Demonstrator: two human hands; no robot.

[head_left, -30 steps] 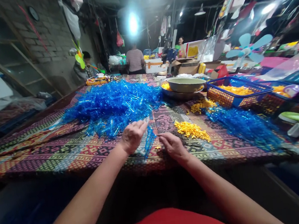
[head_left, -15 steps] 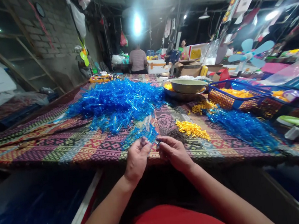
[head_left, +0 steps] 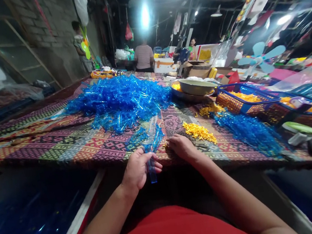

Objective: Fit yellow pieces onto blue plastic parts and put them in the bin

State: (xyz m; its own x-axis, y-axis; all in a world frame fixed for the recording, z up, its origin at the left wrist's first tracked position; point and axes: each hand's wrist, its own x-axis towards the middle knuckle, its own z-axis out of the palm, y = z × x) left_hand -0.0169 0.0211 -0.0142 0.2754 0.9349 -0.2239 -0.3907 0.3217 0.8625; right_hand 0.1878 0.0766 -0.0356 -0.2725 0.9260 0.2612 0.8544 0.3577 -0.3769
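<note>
Fingers and thumb of our left hand (head_left: 137, 168) are closed on a flat, see-through blue plastic strip (head_left: 153, 176), whose lower end hangs below the fingers, in front of the near edge of the counter, which is covered in many-coloured patterned cloth (head_left: 64, 150). Just beyond that grip we see thin, clear blue plastic pieces (head_left: 157, 137) fanned out over the cloth; whether they join the strip is too small for us to tell. Our right hand (head_left: 182, 146) is apart from the left, its fingers curled down at the counter, so we cannot tell whether they pinch anything. A tiny yellow piece (head_left: 165, 145) lies by those fingertips, between our two hands. Just beyond the right hand we have a loose pile of small bright-yellow plastic pieces (head_left: 200, 132), and farther right a low spread of fine blue plastic strands (head_left: 248, 132). Ahead of our left hand rises a large, tangled heap of shiny blue plastic (head_left: 122, 98). To its right stands a shallow, round, greenish-grey bowl (head_left: 197, 87), and right of that a blue plastic lattice basket (head_left: 256, 105) holding yellow bits (head_left: 245, 96).
</note>
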